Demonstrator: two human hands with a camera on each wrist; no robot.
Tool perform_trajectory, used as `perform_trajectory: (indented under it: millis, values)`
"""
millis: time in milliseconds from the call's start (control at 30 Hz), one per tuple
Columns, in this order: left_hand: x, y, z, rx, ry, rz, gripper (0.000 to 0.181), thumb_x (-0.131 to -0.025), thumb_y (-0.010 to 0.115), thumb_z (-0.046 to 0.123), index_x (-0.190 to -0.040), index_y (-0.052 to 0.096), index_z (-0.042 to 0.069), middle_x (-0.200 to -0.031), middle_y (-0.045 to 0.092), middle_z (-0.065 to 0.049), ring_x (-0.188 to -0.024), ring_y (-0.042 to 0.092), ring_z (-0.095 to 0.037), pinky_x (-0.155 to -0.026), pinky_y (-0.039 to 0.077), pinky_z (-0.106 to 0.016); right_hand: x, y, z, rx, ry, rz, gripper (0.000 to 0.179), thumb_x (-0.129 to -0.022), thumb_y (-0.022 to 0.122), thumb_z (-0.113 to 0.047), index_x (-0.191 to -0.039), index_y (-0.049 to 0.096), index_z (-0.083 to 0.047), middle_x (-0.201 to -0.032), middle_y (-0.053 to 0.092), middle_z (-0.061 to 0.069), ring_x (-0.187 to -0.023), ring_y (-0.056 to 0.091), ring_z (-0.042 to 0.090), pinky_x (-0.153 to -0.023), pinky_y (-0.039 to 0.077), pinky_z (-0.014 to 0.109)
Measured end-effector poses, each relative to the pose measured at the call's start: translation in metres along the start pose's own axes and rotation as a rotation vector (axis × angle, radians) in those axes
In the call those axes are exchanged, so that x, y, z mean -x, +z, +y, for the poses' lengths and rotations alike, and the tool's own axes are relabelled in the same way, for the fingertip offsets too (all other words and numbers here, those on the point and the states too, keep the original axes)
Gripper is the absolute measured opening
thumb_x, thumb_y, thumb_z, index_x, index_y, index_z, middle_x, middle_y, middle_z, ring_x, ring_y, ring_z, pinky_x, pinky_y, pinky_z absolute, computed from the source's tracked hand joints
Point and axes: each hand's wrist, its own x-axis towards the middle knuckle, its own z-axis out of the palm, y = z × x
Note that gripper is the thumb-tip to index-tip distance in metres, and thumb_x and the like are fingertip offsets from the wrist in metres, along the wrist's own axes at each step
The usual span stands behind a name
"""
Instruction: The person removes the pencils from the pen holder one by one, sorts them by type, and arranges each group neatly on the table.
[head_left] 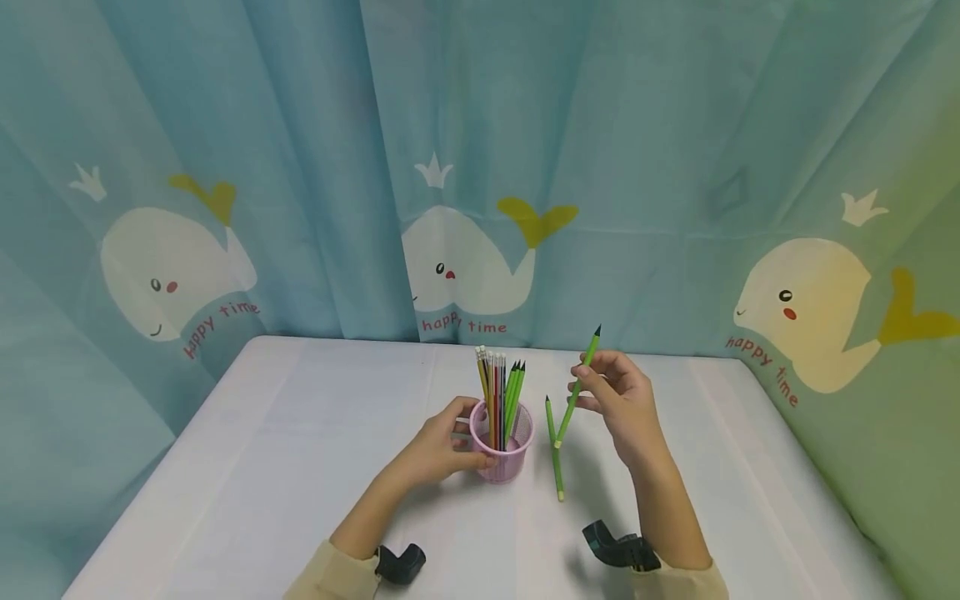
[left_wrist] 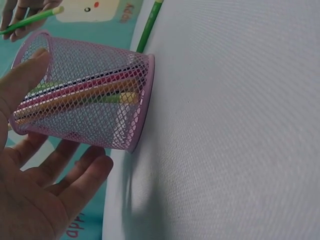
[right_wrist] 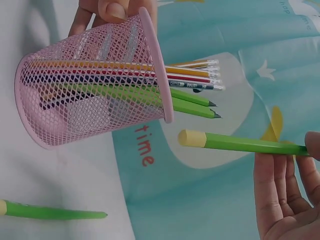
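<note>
Your sleeves (head_left: 330, 573) lie nearest. Beyond, your left hand (head_left: 431, 446) is half curled round the mesh cup (head_left: 504, 468); beside it, your right hand (head_left: 624, 404) narrowly pinches one green pencil (right_wrist: 245, 143), probably light, stiff, smooth, best held mid-length.

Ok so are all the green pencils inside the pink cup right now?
No, one green pencil lies on the white table beside the pink cup, and the right hand holds a second green pencil outside it.

Two hands (head_left: 429, 450) (head_left: 624, 404); one cup (head_left: 502, 471); two pencils (head_left: 557, 471) (head_left: 566, 421) outside it; three whales (head_left: 168, 258) (head_left: 476, 271) (head_left: 817, 292).
</note>
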Motion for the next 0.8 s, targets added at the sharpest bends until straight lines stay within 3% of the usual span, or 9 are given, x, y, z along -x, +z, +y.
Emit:
perform_trajectory:
  millis: [300, 600, 800]
  values:
    - [0.001, 0.0, 0.002, 0.015, -0.004, -0.004, 0.073, -0.077, 0.087, 0.014, -0.137, 0.046, 0.007, -0.136, 0.055, -0.016, -0.12, 0.06, -0.037, -0.101, 0.052, -0.051, -0.001, -0.002, 0.002, 0.048, 0.034, -0.031, 0.021, -0.098, 0.061, -0.006, -0.118, 0.058, -0.002, -0.104, 0.064, 0.006, -0.088, 0.069, 0.017, -0.075, 0.063, 0.034]
    - [0.001, 0.0, 0.004, 0.035, -0.007, -0.003, 0.074, -0.077, 0.087, 0.014, -0.138, 0.046, 0.006, -0.136, 0.055, -0.016, -0.12, 0.059, -0.037, -0.101, 0.052, -0.051, -0.004, -0.007, 0.008, 0.112, 0.045, -0.024, 0.031, -0.096, 0.064, -0.006, -0.125, 0.055, -0.004, -0.098, 0.058, 0.013, -0.087, 0.07, 0.02, -0.071, 0.063, 0.033]
    - [0.001, 0.001, 0.003, 0.014, -0.018, -0.001, 0.074, -0.077, 0.087, 0.016, -0.137, 0.046, 0.006, -0.136, 0.056, -0.016, -0.12, 0.06, -0.036, -0.1, 0.053, -0.049, -0.005, -0.012, 0.019, 0.247, 0.082, -0.021, 0.035, -0.097, 0.063, -0.008, -0.13, 0.053, -0.007, -0.1, 0.061, 0.014, -0.09, 0.07, 0.024, -0.07, 0.062, 0.032]
